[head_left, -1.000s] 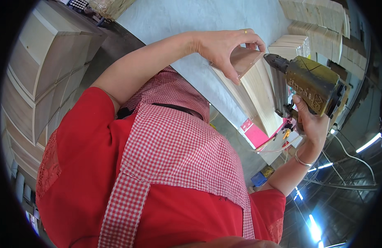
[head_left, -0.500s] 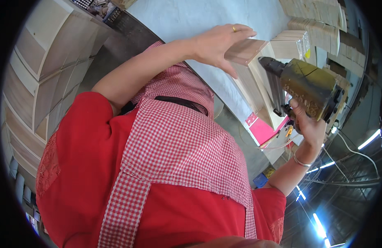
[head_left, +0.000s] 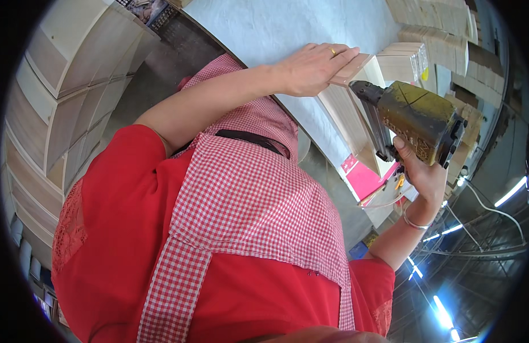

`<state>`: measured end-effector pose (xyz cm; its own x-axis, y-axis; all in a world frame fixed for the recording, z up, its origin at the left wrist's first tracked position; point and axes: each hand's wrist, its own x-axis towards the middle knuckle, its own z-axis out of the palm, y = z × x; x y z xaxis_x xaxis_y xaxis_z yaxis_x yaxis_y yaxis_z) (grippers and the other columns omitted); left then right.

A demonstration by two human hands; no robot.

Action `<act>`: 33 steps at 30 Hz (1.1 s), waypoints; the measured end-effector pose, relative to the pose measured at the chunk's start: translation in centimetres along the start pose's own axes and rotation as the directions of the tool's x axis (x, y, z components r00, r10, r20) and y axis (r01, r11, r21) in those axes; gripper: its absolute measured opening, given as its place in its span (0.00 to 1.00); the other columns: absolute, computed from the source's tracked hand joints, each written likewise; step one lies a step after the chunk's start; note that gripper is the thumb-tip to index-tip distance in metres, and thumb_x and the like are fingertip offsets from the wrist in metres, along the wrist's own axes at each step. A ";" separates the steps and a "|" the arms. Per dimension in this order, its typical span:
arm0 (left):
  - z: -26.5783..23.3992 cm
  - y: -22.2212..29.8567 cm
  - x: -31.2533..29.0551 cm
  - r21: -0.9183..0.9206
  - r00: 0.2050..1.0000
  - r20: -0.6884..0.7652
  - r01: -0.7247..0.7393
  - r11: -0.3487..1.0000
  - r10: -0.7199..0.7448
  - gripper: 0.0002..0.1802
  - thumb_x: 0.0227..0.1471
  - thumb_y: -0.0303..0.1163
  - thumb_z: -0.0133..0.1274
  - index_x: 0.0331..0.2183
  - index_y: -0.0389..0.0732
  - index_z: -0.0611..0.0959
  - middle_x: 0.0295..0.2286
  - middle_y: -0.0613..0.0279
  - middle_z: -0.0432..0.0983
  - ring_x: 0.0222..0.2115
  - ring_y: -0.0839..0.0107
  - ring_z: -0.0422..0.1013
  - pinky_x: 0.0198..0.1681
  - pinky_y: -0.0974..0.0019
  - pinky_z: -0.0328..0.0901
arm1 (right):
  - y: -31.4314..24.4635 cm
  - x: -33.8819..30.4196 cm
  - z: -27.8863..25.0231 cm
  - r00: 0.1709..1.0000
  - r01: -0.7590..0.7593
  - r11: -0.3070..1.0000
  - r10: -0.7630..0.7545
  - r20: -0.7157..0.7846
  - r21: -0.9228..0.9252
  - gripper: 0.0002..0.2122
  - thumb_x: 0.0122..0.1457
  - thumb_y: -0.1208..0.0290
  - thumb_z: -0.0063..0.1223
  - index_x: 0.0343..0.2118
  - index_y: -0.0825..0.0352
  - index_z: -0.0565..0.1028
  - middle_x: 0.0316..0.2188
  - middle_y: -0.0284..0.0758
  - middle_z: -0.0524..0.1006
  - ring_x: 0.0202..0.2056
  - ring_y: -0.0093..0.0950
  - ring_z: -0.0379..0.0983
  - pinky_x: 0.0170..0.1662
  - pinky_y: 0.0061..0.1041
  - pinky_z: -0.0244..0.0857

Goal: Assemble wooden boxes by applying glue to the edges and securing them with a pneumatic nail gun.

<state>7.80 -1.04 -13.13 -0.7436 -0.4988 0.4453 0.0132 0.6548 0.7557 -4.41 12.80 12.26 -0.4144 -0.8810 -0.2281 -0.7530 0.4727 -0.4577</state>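
Note:
My left hand (head_left: 310, 70) lies against the end board of a pale wooden box frame (head_left: 345, 117), its fingers together along the board and its thumb out of sight. My right hand (head_left: 423, 176) is wrapped round the handle of a nail gun (head_left: 419, 114) with a worn, dark yellow-green body. The gun's black nose points at the corner of the box, close to my left fingertips. Whether the nose touches the wood I cannot tell. The box stands on a light grey-blue worktable (head_left: 276, 28).
Stacked thin wooden boards (head_left: 401, 60) stand beside the box, with taller stacks (head_left: 436, 48) behind. A pink sheet (head_left: 367, 178) lies at the table's near right part. A thin hose (head_left: 384, 204) hangs below the gun. Large wooden boxes (head_left: 92, 74) are piled on the left.
My left hand has closed in from a spread position onto the box's end board. The nail gun has moved slightly left, its nose closer to the box corner.

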 end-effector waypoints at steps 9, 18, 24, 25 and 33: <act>-2.5 2.6 -1.2 0.064 0.926 -0.361 -0.091 0.994 0.108 0.32 0.42 0.32 0.64 0.51 0.41 0.74 0.44 0.58 0.72 0.48 0.59 0.67 0.50 0.54 0.60 | 1.1 -0.2 -0.2 1.000 0.005 0.999 -0.005 -0.001 0.040 0.21 0.46 0.75 0.72 0.43 0.73 0.76 0.40 0.38 0.80 0.40 0.27 0.76 0.45 0.27 0.69; -3.5 3.9 -1.1 0.366 0.845 -0.471 -0.075 0.928 0.254 0.14 0.31 0.34 0.67 0.27 0.45 0.83 0.28 0.71 0.74 0.35 0.70 0.69 0.41 0.59 0.58 | 1.0 -0.6 -0.2 1.000 0.001 0.998 0.001 -0.027 0.058 0.22 0.45 0.75 0.72 0.43 0.74 0.75 0.40 0.39 0.80 0.40 0.27 0.76 0.45 0.27 0.70; -3.6 3.6 -1.0 0.431 0.834 -0.462 -0.087 0.898 0.302 0.11 0.33 0.33 0.66 0.25 0.45 0.84 0.28 0.73 0.75 0.34 0.70 0.70 0.40 0.59 0.58 | 1.0 -0.4 -0.3 0.999 0.021 1.000 -0.021 -0.048 -0.013 0.22 0.46 0.74 0.72 0.43 0.73 0.75 0.40 0.38 0.80 0.40 0.27 0.76 0.45 0.27 0.69; -3.7 3.6 -1.0 0.431 0.833 -0.463 -0.087 0.898 0.303 0.11 0.33 0.33 0.66 0.25 0.45 0.84 0.28 0.73 0.75 0.34 0.70 0.70 0.40 0.59 0.58 | 1.0 -0.3 -0.4 0.999 0.021 1.000 -0.022 -0.048 -0.014 0.22 0.46 0.74 0.72 0.43 0.73 0.75 0.40 0.38 0.80 0.40 0.27 0.76 0.45 0.27 0.69; -3.7 3.6 -0.9 0.425 0.825 -0.462 -0.118 0.898 0.327 0.08 0.35 0.33 0.65 0.24 0.44 0.84 0.26 0.76 0.75 0.32 0.73 0.70 0.42 0.57 0.57 | -0.4 0.6 -0.2 0.992 0.122 0.988 -0.118 0.054 -0.095 0.21 0.53 0.72 0.66 0.48 0.72 0.73 0.42 0.37 0.79 0.41 0.26 0.74 0.44 0.25 0.70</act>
<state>10.93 -0.35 -9.07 -0.3002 -0.4593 0.8360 -0.1841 0.8879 0.4216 -4.43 12.13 12.46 -0.2948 -0.9303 -0.2184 -0.8433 0.3608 -0.3984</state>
